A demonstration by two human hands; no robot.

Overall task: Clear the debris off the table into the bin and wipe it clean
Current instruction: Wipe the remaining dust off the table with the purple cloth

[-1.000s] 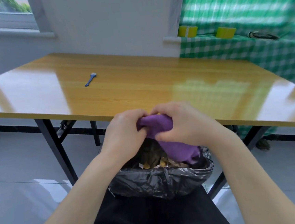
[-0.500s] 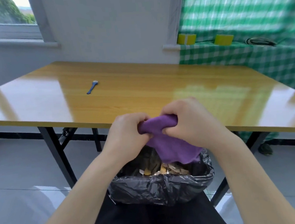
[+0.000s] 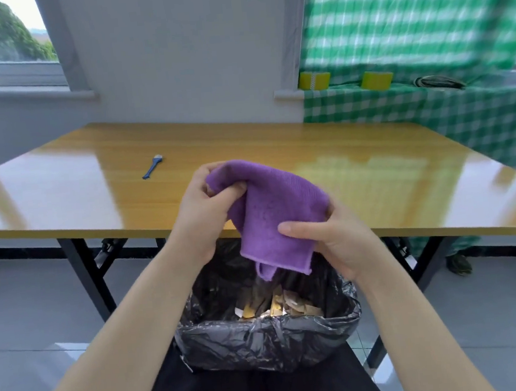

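Single head-worn wide-angle view, facing forward and down; black-bag-lined bin (image 3: pixel 269 341) close below lens, glossy yellow wooden table (image 3: pixel 63 196) just beyond, grey wall (image 3: pixel 182 61) at far end.

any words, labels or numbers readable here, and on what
None can be read. The purple cloth, bin liner, blue brush and table show no print; the yellow tape rolls and the scraps in the liner are too blurred to tell.
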